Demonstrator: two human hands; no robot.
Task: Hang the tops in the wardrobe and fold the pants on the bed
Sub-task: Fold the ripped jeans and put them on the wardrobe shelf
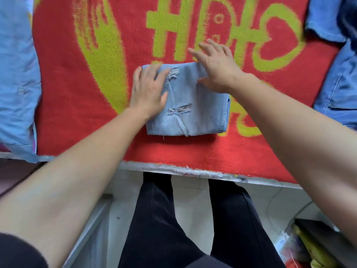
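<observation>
Pale-blue ripped denim pants (190, 105), folded into a squarish bundle, are lying mid red-and-yellow blanket (77, 93); I can't tell their long axis. My left hand (147, 91) is pressing flat, fingers spread, hiding their left edge; my right hand (216, 65), splayed, is covering their far corner.

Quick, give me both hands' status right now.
Left hand: open, flat on the folded jeans, gripping nothing.
Right hand: open, fingers spread, over the jeans' far edge, holding nothing.

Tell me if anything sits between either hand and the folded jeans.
Nothing visible does. The left hand lies flat on the folded jeans at their left side, and the right hand is open over their top right corner on the red blanket.
</observation>
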